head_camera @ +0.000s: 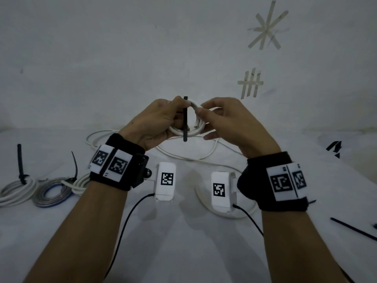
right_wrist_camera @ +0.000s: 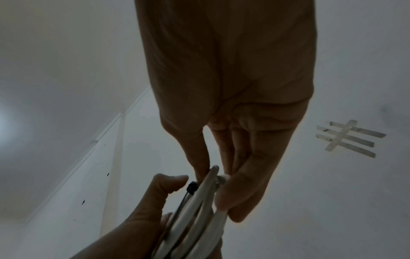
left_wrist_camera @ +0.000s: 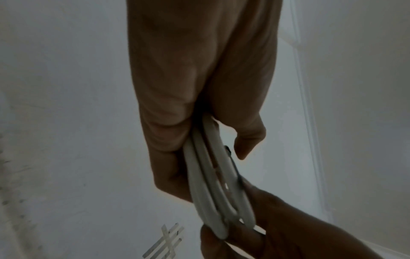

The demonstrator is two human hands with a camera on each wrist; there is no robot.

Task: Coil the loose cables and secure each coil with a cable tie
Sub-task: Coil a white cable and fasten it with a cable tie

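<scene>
A white counter [head_camera: 187, 242] fills the near view, loose white cable [head_camera: 204, 158] trailing across it. Three tied coils [head_camera: 40, 190] lie at the near left. Raised above the middle, both hands share a small white coil [head_camera: 195, 127]. The left hand [head_camera: 157, 121] pinches the coil's left side together with an upright black cable tie [head_camera: 185, 119]. The right hand [head_camera: 228, 123] pinches the coil's right side between thumb and fingers.
</scene>
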